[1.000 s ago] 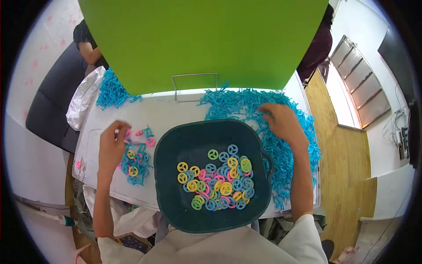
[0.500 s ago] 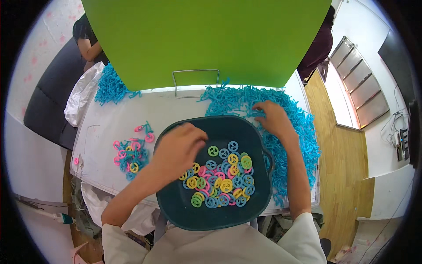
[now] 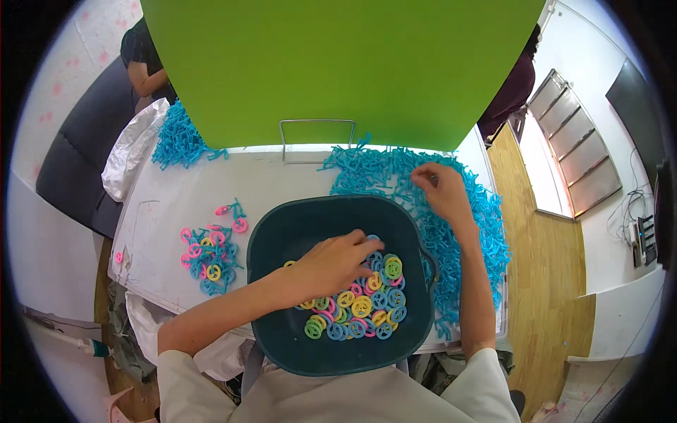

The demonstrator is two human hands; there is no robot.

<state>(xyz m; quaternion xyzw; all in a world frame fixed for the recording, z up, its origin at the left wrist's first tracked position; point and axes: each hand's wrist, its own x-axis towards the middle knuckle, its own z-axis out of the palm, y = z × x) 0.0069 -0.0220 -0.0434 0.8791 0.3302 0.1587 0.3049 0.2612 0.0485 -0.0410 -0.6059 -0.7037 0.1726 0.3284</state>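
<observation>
Green filled the far side as a tall panel [image 3: 338, 70], standing at the back of a white table [image 3: 282, 182]. Overlapping the table's near edge sat a dark green tub [image 3: 282, 222], and along its right side spread a pile of blue branched pieces [image 3: 483, 243]. The left hand [image 3: 337, 264] reached into the tub, fingers bent down over the wheels; whether it gripped one I could not tell. The right hand [image 3: 443, 192] hovered at the pile, thumb and forefinger narrowly spaced, its hold unclear. Left of the tub lay a cluster of joined pieces [image 3: 211, 257]. Smallest were the spoked wheels [image 3: 361, 307], yellow, blue, pink and green, heaped on the tub's floor.
</observation>
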